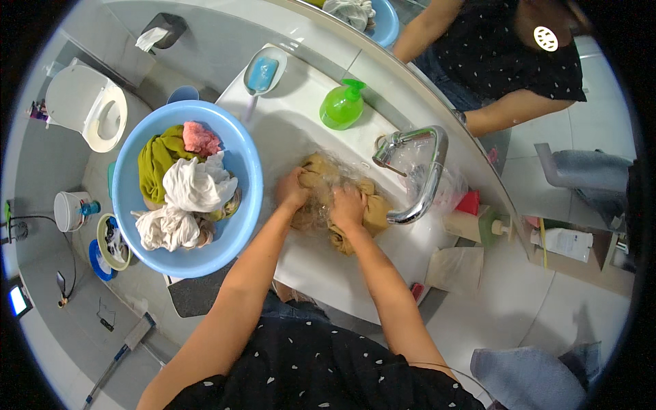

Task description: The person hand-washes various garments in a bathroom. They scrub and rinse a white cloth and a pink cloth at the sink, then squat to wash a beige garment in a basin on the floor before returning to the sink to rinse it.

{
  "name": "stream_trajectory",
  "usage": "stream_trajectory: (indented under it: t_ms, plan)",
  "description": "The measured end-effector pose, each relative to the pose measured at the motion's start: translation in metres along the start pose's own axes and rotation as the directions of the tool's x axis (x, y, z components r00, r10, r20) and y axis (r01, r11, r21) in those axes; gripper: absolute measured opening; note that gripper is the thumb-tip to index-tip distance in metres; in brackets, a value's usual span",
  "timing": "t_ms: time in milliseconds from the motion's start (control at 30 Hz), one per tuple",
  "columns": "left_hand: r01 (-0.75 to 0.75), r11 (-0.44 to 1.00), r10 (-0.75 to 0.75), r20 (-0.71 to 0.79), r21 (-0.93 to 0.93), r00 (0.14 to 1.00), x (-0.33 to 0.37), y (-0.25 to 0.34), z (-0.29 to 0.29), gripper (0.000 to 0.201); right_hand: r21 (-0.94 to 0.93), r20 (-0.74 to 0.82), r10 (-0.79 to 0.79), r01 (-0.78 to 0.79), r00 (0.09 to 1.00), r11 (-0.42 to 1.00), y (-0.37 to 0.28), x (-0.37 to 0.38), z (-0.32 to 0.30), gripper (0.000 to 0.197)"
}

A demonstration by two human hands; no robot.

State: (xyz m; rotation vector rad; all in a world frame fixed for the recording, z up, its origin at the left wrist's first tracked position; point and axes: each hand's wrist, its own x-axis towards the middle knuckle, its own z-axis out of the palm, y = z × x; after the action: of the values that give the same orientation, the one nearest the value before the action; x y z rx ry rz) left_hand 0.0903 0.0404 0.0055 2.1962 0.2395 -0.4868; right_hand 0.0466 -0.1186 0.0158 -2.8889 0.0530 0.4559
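We press both hands into a tan wet cloth (372, 208) lying in the white sink (287, 130), just under the chrome faucet (418, 171). Our left hand (292, 190) curls its fingers closed on the cloth's left edge; our right hand (347, 207) grips its bunched middle. Beside the sink's left rim sits 1 blue basin (242, 154) heaped with crumpled laundry (184, 188). A green soap dispenser (342, 106) stands on the sink's back ledge, near a soap dish (263, 72).
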Motion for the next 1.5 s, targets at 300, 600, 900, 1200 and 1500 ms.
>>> stream_trajectory:
  t_ms: [300, 600, 900, 1200, 1500]
  plan:
    - [-0.538, 0.753, 0.615, 0.115, -0.38, 0.78, -0.132, 0.143, -0.085, 0.032, 0.829, 0.029, -0.288, 0.138, 0.957, 0.543, 0.03, -0.073, -0.102, 0.097]
    - [-0.61, 0.753, 0.647, 0.111, -0.245, 0.754, -0.138, 0.115, -0.075, 0.075, 0.702, -0.285, 0.187, 0.072, 0.94, 0.708, 0.064, -0.119, -0.118, 0.051]
    - [-0.296, 0.883, 0.32, -0.005, 0.365, 0.947, -0.1, 0.039, -0.012, 0.092, -0.011, -0.416, -0.021, 0.018, 0.909, 1.0, 0.016, -0.079, -0.067, 0.075]
    - [-0.422, 0.775, 0.348, 0.24, 0.471, 0.907, -0.041, -0.025, 0.06, 0.07, -0.061, -0.027, 0.012, -0.014, 1.0, 0.998, 0.002, -0.039, 0.013, 0.07]
    - [-0.468, 0.873, 0.442, 0.182, 0.138, 0.878, -0.002, -0.039, 0.056, 0.048, 0.371, -0.122, 0.056, -0.007, 0.991, 0.928, 0.025, -0.02, -0.021, 0.035]
